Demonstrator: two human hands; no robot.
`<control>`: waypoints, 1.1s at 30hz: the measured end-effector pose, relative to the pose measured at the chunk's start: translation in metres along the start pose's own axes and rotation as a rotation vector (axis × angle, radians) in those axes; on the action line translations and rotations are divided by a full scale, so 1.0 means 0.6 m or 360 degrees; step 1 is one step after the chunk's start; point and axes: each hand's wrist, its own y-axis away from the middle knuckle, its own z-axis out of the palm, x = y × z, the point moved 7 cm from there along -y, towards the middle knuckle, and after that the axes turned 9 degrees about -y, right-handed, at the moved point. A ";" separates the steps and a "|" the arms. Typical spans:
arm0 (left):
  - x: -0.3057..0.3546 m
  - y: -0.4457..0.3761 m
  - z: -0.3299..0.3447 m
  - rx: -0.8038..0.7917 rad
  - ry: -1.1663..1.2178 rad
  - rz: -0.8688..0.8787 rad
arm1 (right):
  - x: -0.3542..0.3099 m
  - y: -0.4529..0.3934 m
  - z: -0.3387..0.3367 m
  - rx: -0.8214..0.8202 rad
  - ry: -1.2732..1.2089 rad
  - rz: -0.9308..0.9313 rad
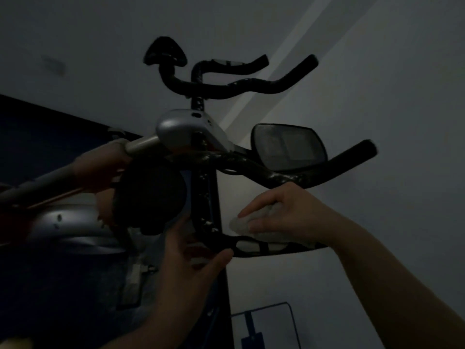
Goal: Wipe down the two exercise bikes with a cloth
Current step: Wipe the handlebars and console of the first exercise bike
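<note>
Head view: dim room | right hand [284, 212] fingers clamped on pale cloth [241, 224], pressing it on near handlebar [254, 244], long axis left-right | left hand [191, 263] fingers curled round bar's left bend | second bike's handlebar [236, 85] farther back

Dim frame. Pale cloth [254, 226] is pressed by right hand [284, 212] onto near bike's black handlebar [251, 245], lower centre. Bar end is gripped by left hand [191, 268]. Second bike's handlebar [241, 85] is seen top centre.
</note>
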 end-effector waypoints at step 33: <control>0.002 -0.016 -0.019 -0.0223 -0.0269 -0.0063 | -0.026 0.031 0.065 0.0669 -0.0299 -0.0234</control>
